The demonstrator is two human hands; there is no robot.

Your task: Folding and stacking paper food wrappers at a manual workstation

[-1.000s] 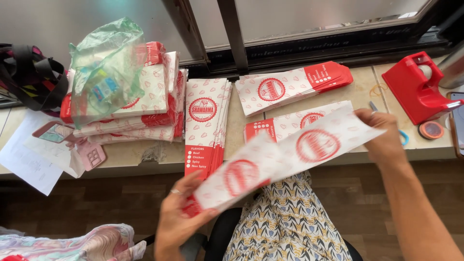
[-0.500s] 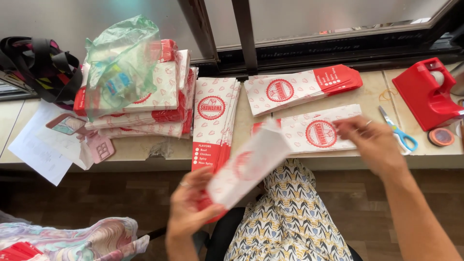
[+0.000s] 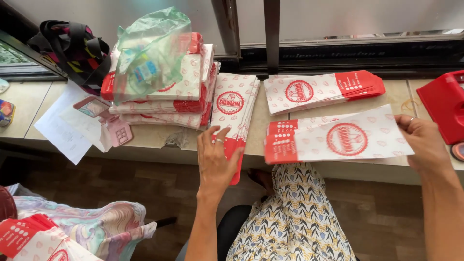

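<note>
- Nearest, at 7 o'clock: swirl-patterned cloth (image 3: 104,227) with a few red-and-white bags (image 3: 34,239) lying on it, well apart from both hands.
- At 6 o'clock: lap in a yellow-and-blue patterned dress (image 3: 297,217), pressed up under the counter edge (image 3: 159,145).
- Left hand (image 3: 216,162), ring on one finger, laid flat with fingers spread on the red lower end of the overhanging bag stack (image 3: 235,104); open palm, nothing pinched, probably pressing down so the part hanging past the edge does not slip off.
- Right hand (image 3: 425,142) at 3 o'clock, fingers closed on the white end of the top paper bag (image 3: 345,140), which lies flat on the counter, red end toward 9 o'clock; grip at the far end seemingly to square it on the bags beneath.
- Further at 1 o'clock: a second flat pile of bags (image 3: 321,89), red end toward 3 o'clock, just beyond the held one and apart from it.
- At 3 o'clock edge: red tape dispenser (image 3: 444,104), near the right hand but not touching.
- At 11 o'clock: tall heap of bags (image 3: 164,104) with a green plastic bag (image 3: 150,50) slumped on top, touching the left-hand stack's side.
- At 9 to 10 o'clock: white paper sheets (image 3: 63,130) and a small pink card (image 3: 118,131), loose on the counter.
- Farthest, at 10 o'clock: dark strapped bag (image 3: 72,50) against the window frame (image 3: 270,36).
</note>
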